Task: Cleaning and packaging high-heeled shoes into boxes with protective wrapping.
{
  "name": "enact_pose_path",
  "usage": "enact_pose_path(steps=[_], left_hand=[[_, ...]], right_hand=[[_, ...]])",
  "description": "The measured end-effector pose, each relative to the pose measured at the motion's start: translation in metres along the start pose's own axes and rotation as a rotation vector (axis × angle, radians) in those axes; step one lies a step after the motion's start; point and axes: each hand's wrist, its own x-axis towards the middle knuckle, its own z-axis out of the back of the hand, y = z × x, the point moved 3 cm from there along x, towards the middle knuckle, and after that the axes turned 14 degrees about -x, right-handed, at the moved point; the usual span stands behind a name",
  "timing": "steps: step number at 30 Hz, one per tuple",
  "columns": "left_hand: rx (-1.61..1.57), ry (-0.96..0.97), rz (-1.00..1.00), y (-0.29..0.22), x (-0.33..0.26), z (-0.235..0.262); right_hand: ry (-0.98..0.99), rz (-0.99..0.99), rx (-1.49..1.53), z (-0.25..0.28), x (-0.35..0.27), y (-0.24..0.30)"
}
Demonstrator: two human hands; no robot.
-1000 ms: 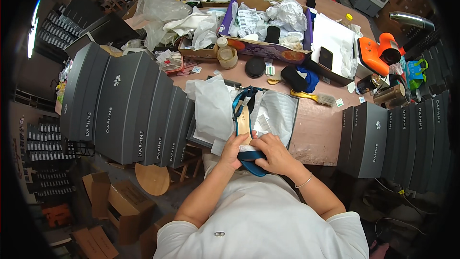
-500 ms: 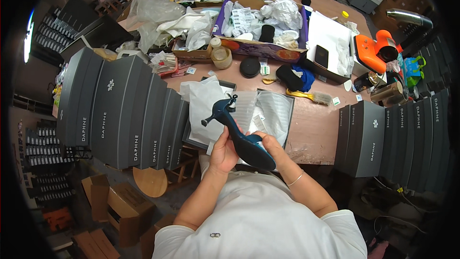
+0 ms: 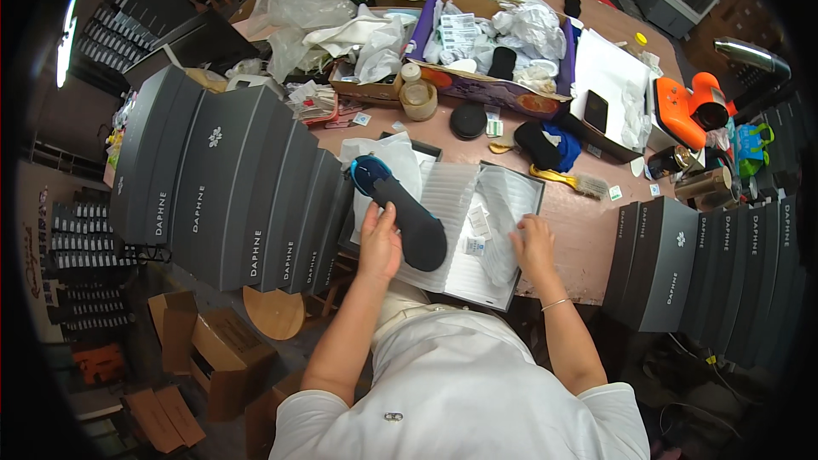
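Observation:
A dark blue heeled shoe (image 3: 421, 237) is gripped in my left hand (image 3: 380, 243), its dark sole turned up toward me. It hangs over the left side of an open grey shoebox (image 3: 538, 194) on the table. Inside the box lie a ribbed white wrapping sheet (image 3: 450, 196) and small white packets (image 3: 475, 244). My right hand (image 3: 535, 247) is at the box's right side, fingers closed at the edge of a loose translucent white sheet (image 3: 498, 238). White tissue paper (image 3: 394, 158) spreads behind the shoe.
Grey shoeboxes stand in rows at the left (image 3: 226, 196) and right (image 3: 660, 264). Beyond the open box are a yellow-handled brush (image 3: 567, 179), a round black tin (image 3: 468, 120), a glue jar (image 3: 417, 98) and a purple carton (image 3: 494, 89) of crumpled paper.
My right hand has let go of the shoe and moved right to the sheet in the box. My left hand has swung the shoe left, sole up. The view has shifted slightly.

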Motion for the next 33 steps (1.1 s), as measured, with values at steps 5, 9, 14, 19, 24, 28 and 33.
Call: enact_pose_path(steps=[5,9,14,19,24,28,33], left_hand=[[1.103,0.053,-0.552,0.011,-0.003,-0.007],[0.915,0.356,0.009,0.105,-0.027,-0.016],[0.785,0.381,0.297,0.192,-0.037,-0.007],[0.942,1.218,0.209,0.219,-0.104,-0.046],[0.971,1.308,0.71,0.17,-0.112,-0.027],[0.795,0.331,0.303,0.14,-0.063,0.031],[0.806,0.23,-0.153,0.128,-0.023,-0.005]], right_hand=[[0.216,0.039,-0.105,-0.001,0.001,0.001],[0.054,-0.277,0.522,0.022,-0.011,-0.016],[-0.039,-0.399,0.741,0.054,-0.017,-0.03],[0.501,-0.076,1.095,0.076,0.042,0.089],[0.155,-0.018,-0.007,-0.055,0.041,0.007],[0.494,-0.121,-0.09,-0.053,0.044,-0.004],[0.346,0.029,0.044,0.005,0.05,0.019]])
